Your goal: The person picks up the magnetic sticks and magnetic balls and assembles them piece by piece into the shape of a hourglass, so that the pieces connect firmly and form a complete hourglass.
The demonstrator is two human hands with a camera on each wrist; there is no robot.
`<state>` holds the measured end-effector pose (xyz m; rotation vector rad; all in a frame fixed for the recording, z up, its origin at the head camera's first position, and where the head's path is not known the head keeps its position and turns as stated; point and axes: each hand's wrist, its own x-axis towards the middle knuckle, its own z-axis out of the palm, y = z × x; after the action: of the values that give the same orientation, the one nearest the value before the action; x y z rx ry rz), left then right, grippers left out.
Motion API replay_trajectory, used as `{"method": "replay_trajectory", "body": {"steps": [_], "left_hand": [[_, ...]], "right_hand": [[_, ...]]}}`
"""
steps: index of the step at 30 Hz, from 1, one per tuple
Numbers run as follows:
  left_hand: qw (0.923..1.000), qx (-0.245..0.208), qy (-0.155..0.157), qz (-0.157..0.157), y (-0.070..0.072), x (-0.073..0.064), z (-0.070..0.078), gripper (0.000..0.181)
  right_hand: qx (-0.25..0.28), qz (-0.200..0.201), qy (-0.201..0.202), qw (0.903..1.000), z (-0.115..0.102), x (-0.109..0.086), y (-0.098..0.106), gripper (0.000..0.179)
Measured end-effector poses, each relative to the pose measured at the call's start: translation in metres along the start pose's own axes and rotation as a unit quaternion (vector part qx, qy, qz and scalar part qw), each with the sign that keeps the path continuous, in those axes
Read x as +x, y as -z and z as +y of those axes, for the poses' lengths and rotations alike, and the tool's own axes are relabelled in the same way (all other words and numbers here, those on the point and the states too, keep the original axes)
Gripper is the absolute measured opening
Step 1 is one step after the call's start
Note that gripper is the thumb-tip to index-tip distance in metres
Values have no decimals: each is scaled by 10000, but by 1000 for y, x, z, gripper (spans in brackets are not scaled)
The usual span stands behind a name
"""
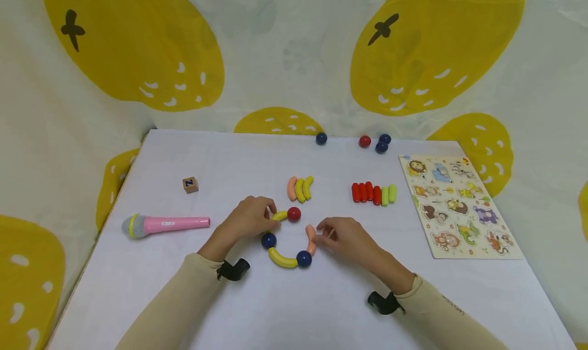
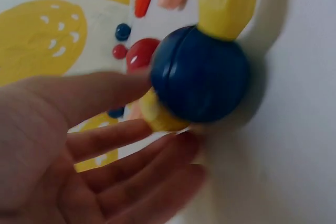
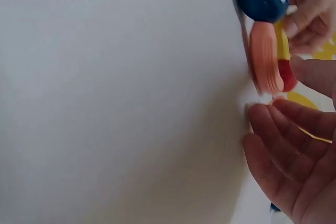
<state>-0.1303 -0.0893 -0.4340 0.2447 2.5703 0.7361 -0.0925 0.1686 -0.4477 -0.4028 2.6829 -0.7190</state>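
Observation:
A ring of toy building pieces, with a gap at its upper right, lies in the middle of the table. My left hand [image 1: 250,217] pinches the yellow curved rod [image 1: 280,216] on the ring's left side, partly covering it. This rod joins a red ball [image 1: 294,214] to a blue ball [image 2: 205,74]. A second yellow curved rod [image 1: 282,259] runs along the bottom to another blue ball [image 1: 304,258]. From there a pink curved rod [image 3: 266,59] rises, its upper end free. Beside it is my right hand [image 1: 344,239], fingers loosely bent and not gripping it.
Spare curved rods [image 1: 300,190] lie behind the ring, with red rods [image 1: 363,192] and green rods [image 1: 388,194] to their right. Blue balls [image 1: 321,139] and a red ball sit at the back edge. A pink microphone [image 1: 176,224], a letter block [image 1: 190,184] and an animal puzzle board [image 1: 459,207] flank them.

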Motion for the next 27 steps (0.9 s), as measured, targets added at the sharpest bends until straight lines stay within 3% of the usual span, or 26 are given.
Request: {"method": "replay_trajectory", "body": {"steps": [8,17,27], "left_hand": [[9993,167,-115,325,-9,2,5,22],[9991,72,-133,389,-5,-3,8,26],[9986,-163,-327,377,-5,-1,8,26]], "right_hand": [[-410,312,-22,9987,-21,6,-14,29],[-99,459,-415,9980,-26,14,-6,32],[285,709,-287,9967,-19,17,-3,33]]}}
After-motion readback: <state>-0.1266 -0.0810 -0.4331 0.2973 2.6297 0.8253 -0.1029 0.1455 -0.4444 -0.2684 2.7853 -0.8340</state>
